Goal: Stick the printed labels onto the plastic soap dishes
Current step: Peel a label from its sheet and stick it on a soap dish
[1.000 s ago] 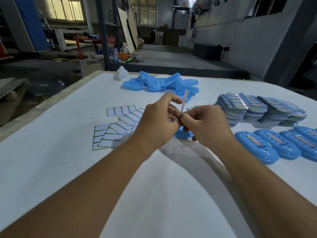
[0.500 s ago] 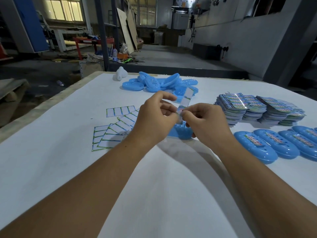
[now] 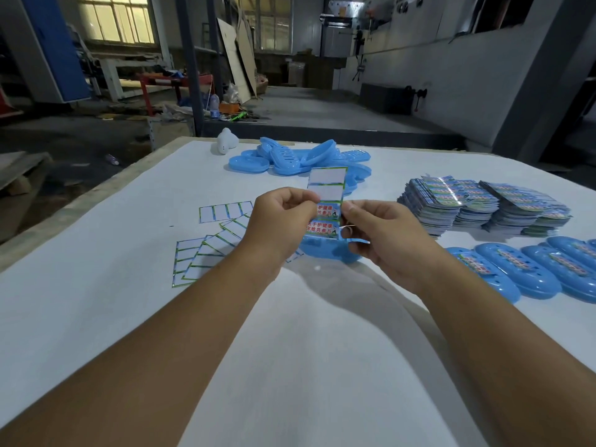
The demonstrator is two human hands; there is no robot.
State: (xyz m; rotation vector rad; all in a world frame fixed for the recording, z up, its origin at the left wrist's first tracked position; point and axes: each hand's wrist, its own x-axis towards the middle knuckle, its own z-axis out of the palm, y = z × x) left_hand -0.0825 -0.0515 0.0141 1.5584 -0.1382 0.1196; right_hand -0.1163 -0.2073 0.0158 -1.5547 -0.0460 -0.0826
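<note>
Both hands hold a label strip upright above the white table: the left hand pinches its left edge, and the right hand pinches a label at its lower right. A blue soap dish lies just beyond them, with labelled dishes to the right.
</note>
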